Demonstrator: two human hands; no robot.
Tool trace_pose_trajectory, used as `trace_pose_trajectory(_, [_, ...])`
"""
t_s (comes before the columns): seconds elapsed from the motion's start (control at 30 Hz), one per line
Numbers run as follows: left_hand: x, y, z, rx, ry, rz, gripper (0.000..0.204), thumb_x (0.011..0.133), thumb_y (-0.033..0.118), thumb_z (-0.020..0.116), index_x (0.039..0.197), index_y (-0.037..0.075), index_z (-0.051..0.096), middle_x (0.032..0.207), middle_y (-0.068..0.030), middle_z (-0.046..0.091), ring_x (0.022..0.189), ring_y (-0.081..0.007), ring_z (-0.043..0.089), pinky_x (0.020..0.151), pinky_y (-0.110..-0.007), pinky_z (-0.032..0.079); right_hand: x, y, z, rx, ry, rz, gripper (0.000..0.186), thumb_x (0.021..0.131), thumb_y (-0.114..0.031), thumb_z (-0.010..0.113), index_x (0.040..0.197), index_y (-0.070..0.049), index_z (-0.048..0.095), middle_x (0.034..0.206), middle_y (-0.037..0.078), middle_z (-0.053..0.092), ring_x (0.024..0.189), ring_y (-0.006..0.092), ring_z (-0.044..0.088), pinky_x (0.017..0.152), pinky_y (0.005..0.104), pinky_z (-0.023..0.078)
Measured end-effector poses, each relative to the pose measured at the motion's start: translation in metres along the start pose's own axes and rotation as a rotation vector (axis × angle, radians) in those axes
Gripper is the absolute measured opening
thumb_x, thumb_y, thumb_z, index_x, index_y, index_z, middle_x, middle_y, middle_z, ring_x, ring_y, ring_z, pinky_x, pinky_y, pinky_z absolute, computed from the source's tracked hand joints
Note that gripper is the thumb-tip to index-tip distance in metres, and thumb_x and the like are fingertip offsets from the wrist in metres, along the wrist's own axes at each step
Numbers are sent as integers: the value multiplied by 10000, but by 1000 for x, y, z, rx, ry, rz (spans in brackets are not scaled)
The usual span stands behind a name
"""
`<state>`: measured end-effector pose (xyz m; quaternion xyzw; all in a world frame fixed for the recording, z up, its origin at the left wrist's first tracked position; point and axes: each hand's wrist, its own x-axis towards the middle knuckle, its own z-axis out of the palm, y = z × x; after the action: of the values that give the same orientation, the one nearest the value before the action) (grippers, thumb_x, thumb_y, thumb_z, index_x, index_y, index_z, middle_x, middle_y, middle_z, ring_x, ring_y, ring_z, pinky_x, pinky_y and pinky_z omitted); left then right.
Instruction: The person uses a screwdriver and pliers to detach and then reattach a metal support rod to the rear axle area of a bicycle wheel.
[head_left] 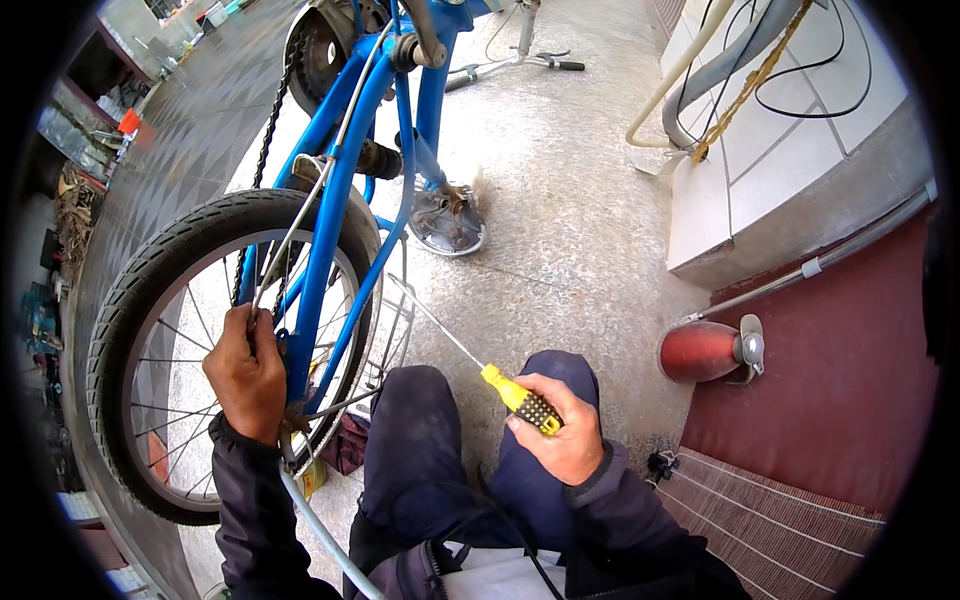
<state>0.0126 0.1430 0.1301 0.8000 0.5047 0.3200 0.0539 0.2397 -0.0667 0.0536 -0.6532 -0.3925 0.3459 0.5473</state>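
Observation:
Beside the rear wheel of a blue bicycle, my left hand pinches a thin grey cable that runs down along the frame. The fingers are closed close to the wheel's axle area, and the cable's end is hidden there. My right hand is wrapped around the yellow and black handle of a screwdriver, above my knee. Its long shaft points up and left toward the wheel, its tip near a wire rack or basket and apart from my left hand. The black tyre fills the left side.
The bicycle appears upside down, with its saddle and handlebar at the floor. A chain hangs left of the frame. To the right are a red rounded container, a slatted brown mat, a tiled ledge and pipes.

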Motion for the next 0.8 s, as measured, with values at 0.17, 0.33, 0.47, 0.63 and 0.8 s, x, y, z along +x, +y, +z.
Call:
trace_pose_trajectory(0.17, [0,-4,1,-30,12,25,49,874,17,617,902,-4,582,645,-132,599,539,-214,628,492,-296,449,3,-12,-8,-103,-3,-189,366,768,-2,706,1116,-2,596,970,117,647,873,170,638,780,269,494])
trace_pose_trajectory(0.33, [1,-7,-1,-42,44,27,63,858,26,626,895,0,582,656,-156,607,549,-290,625,499,-320,457,9,-21,-4,85,-55,35,355,768,6,702,1107,1,598,966,94,636,875,127,612,775,266,492])
trace_pose_trajectory(0.47, [2,-6,-1,-102,40,18,92,844,51,642,909,12,590,701,-186,624,628,-346,643,533,-357,480,10,-38,8,203,-100,58,374,810,71,632,1167,11,539,1050,123,618,847,153,641,728,276,541])
trace_pose_trajectory(0.63, [0,-7,-5,-133,29,24,125,847,67,643,941,9,585,705,-189,622,628,-364,630,535,-381,480,10,-55,18,289,-36,27,376,829,68,624,1188,21,519,1061,107,605,831,121,628,724,249,543])
trace_pose_trajectory(0.8, [3,-10,-7,-102,4,100,157,864,72,633,988,-11,586,711,-183,633,613,-309,647,540,-349,481,16,-74,10,334,41,13,347,842,76,584,1176,30,504,1103,181,604,793,176,653,700,272,557])
